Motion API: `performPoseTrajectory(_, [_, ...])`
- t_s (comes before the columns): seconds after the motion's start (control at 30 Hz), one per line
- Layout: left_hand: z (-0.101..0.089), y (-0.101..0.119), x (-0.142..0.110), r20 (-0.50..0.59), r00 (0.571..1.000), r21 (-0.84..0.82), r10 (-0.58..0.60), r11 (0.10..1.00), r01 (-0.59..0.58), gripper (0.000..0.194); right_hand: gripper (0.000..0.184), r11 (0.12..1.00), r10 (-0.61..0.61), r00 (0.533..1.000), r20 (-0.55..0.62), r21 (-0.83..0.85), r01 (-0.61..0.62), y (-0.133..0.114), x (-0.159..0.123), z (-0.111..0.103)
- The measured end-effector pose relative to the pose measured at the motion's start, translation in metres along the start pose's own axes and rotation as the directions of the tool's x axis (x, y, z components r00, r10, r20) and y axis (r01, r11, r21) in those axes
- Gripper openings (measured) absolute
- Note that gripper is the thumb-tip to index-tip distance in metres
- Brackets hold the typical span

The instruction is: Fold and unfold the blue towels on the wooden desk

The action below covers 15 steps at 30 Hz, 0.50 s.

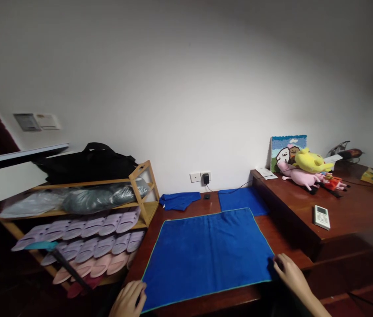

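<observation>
A large blue cloth (206,255) with a light green edge lies spread over the brown wooden table, faint creases down its middle. My left hand (128,299) is at its left edge near the front corner, fingers curled together at the border. At the opposite side, my right hand (287,269) has its fingers closed at the right edge near the front corner, a dark shadow on the cloth beside it. The fingertips of both hands are partly hidden.
Behind lie a crumpled blue cloth (179,200) and a flat blue cloth (239,199). A raised wooden top (292,198) on the right bears plush toys (305,171) and a white remote (321,217). A slipper rack (145,211) stands left. A black plug (206,178) trails a cord.
</observation>
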<state>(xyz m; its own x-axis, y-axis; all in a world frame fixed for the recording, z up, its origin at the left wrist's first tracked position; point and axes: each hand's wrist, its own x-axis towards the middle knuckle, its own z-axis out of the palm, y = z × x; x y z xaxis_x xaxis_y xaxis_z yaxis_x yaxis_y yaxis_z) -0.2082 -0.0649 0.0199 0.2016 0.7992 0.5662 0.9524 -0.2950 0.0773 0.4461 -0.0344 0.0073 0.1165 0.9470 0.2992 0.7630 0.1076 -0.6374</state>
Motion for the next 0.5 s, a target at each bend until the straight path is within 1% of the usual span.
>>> performPoseTrajectory(0.1, [0.02, 0.014, 0.04, 0.108, 0.992, -0.006, -0.066, 0.998, 0.067, 0.039, 0.048, 0.994, -0.1, 0.994, 0.052, -0.045, 0.102, -0.025, 0.034, 0.023])
performPoseTrajectory(0.17, [0.035, 0.02, 0.059, 0.198, 0.972, 0.022, -0.129, 0.992, 0.127, 0.048, 0.054, 0.986, -0.124, 0.986, 0.116, -0.096, 0.135, -0.034, 0.051, 0.043])
performPoseTrajectory(0.2, [0.043, 0.021, 0.064, 0.242, 0.957, 0.041, -0.159, 0.987, 0.154, 0.052, 0.057, 0.982, -0.114, 0.983, 0.148, -0.136, 0.134, -0.034, 0.056, 0.052])
performPoseTrajectory(0.3, [0.06, 0.015, 0.063, 0.349, 0.913, 0.084, -0.213, 0.977, 0.195, 0.058, 0.065, 0.961, -0.043, 0.974, 0.22, -0.257, 0.1, -0.022, 0.055, 0.074])
performPoseTrajectory(0.37, [0.067, 0.007, 0.054, 0.389, 0.895, 0.092, -0.217, 0.976, 0.196, 0.06, 0.066, 0.949, -0.026, 0.974, 0.225, -0.3, 0.095, -0.009, 0.048, 0.08])
performPoseTrajectory(0.43, [0.07, -0.002, 0.047, 0.409, 0.89, 0.088, -0.204, 0.979, 0.184, 0.06, 0.065, 0.938, -0.028, 0.979, 0.203, -0.334, 0.095, -0.002, 0.045, 0.083])
performPoseTrajectory(0.5, [0.074, -0.011, 0.047, 0.393, 0.901, 0.08, -0.185, 0.983, 0.167, 0.059, 0.063, 0.925, -0.026, 0.986, 0.165, -0.37, 0.087, -0.009, 0.049, 0.086])
